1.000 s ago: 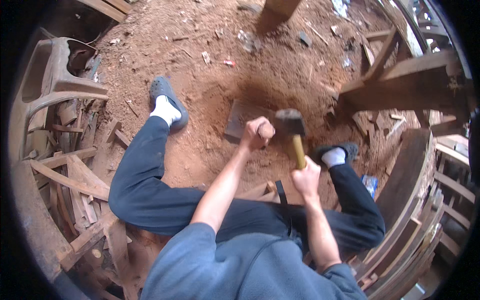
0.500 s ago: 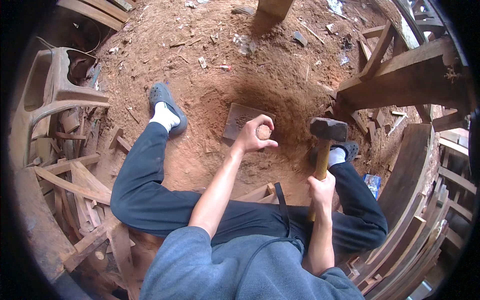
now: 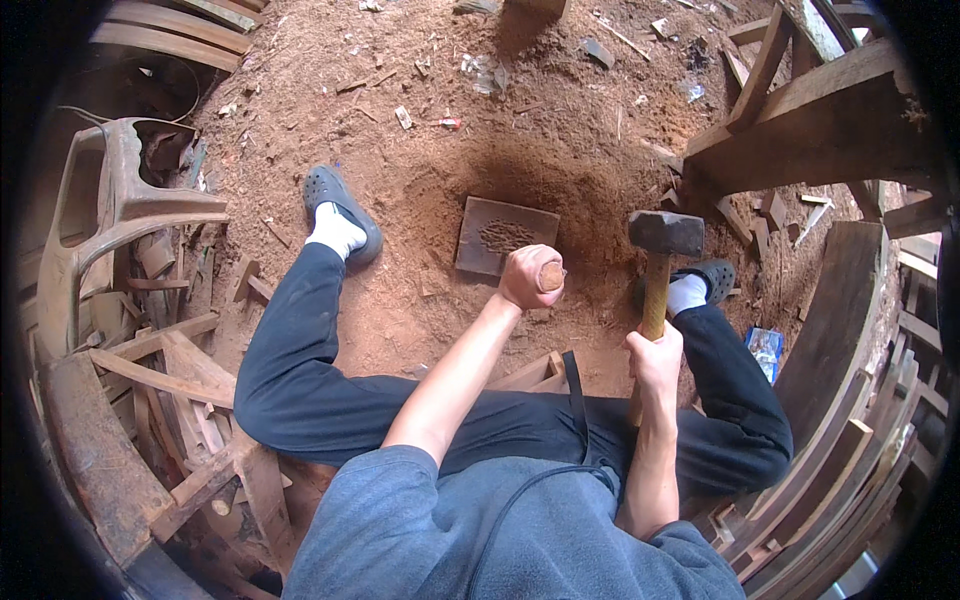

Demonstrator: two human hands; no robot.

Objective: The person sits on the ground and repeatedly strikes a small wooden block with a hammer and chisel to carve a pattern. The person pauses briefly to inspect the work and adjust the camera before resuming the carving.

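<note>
My left hand [image 3: 530,280] is closed round a short, round wooden piece [image 3: 551,277], seen end-on; its lower part is hidden by my fingers. Just beyond the hand, a dark square block [image 3: 480,225] with a rough, cut-up patch in its middle lies in a hollow in the reddish dirt, between my legs. My right hand [image 3: 655,360] grips the yellow handle of a hammer [image 3: 656,295], whose heavy dark head [image 3: 666,233] stands raised to the right of the block.
My feet in grey clogs [image 3: 342,215] flank the hollow. Carved wooden chair parts [image 3: 140,210] and offcuts crowd the left. A heavy beam [image 3: 790,135] stands at upper right, stacked boards [image 3: 830,340] at lower right. Chips and litter [image 3: 480,70] dot the far ground.
The hammer has moved right, away from my left hand, since a second ago. My left hand's fingers, looser half a second ago, are now wrapped tighter, and the hand sits slightly lower and rightward.
</note>
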